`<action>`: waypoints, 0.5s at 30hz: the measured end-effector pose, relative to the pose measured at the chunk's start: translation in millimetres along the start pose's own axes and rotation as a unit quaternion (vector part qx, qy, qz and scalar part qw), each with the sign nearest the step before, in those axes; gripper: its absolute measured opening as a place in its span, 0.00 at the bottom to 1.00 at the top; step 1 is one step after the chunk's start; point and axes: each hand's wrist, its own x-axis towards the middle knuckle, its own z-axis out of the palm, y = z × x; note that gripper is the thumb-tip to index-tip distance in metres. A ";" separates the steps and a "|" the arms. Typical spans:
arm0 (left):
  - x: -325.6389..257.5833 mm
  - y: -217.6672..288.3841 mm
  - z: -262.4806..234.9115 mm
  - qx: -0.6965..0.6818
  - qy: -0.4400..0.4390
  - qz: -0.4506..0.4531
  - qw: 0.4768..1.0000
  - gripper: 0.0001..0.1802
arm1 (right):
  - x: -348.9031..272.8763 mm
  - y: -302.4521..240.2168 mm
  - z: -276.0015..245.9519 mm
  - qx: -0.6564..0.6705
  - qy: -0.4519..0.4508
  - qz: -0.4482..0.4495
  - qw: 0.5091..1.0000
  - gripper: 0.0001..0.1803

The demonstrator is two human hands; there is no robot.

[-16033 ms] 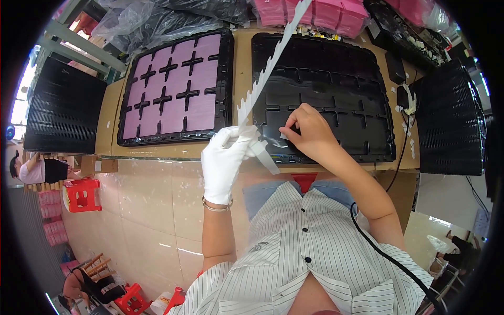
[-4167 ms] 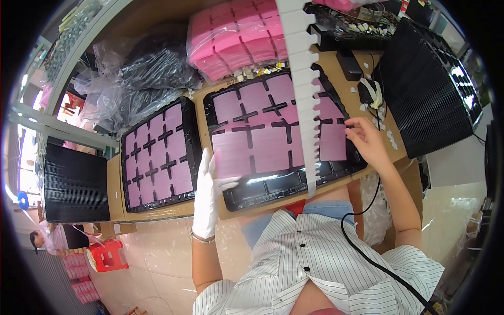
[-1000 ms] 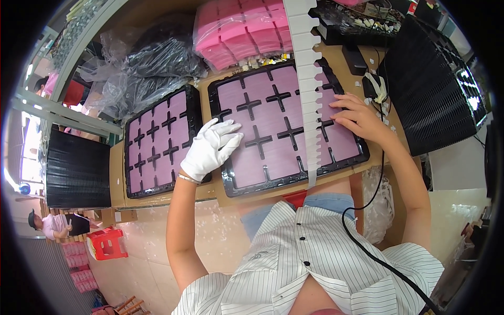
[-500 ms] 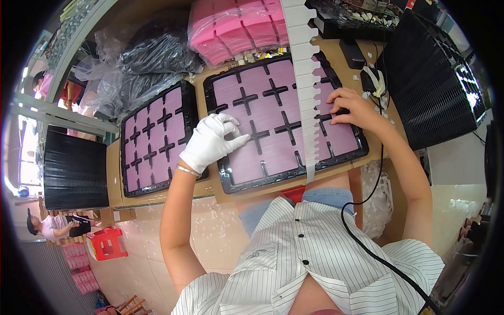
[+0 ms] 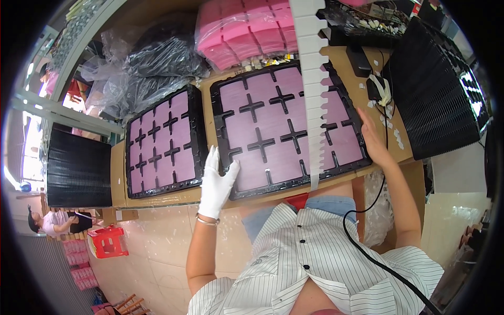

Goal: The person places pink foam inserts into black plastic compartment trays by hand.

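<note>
Between my hands lies a shallow black tray (image 5: 253, 195) with rounded pink-purple panels parted by black cross-shaped dividers. My left hand (image 5: 217, 184), in a white glove, is at the tray's left edge near the front corner. Its fingers stretch along the outside and the thumb is spread over the rim. My bare right hand (image 5: 374, 142) rests along the tray's right edge, fingers extended, its thumb mostly hidden. A long white strip with a notched edge (image 5: 313, 79) runs across the tray's right part in view. To the left lies a second such tray (image 5: 198, 131).
Tall stacks of black trays stand at the left (image 5: 79, 168) and right (image 5: 436, 89). Behind are clear plastic bags with dark contents (image 5: 163, 63) and wrapped pink foam blocks (image 5: 247, 34). A black cable (image 5: 387, 131) crosses at the right. A red stool (image 5: 107, 242) is on the floor.
My left hand has left the middle of the tray for its left edge, fingers straightening. My right hand has moved off the panels to the right edge. The view has shifted slightly.
</note>
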 end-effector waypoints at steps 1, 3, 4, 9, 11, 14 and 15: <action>-1.6 -0.9 4.1 -0.070 0.011 -0.019 0.997 0.40 | -1.8 1.2 6.0 0.050 0.017 0.051 0.997 0.33; -3.9 19.1 2.3 -0.108 0.020 -0.082 0.991 0.41 | -1.1 -2.7 7.3 0.046 0.025 0.066 0.996 0.35; -4.6 20.4 3.1 -0.109 0.025 -0.082 0.990 0.41 | -1.8 -5.0 7.4 0.033 0.030 0.053 0.998 0.35; -8.7 50.1 -2.2 -0.123 -0.084 -0.011 0.989 0.31 | -0.6 -10.5 4.3 -0.008 0.069 -0.002 0.998 0.29; -14.5 48.6 9.0 -0.134 -0.049 -0.007 0.990 0.23 | -1.3 -38.4 -4.1 -0.062 0.092 -0.080 0.991 0.22; -10.0 44.1 2.5 -0.113 0.089 0.037 0.989 0.17 | -5.7 -51.6 -21.5 -0.091 0.076 -0.171 0.978 0.12; -12.6 37.3 -1.0 -0.133 0.095 0.018 0.986 0.17 | -9.4 -53.4 -25.3 -0.060 0.027 -0.186 0.980 0.09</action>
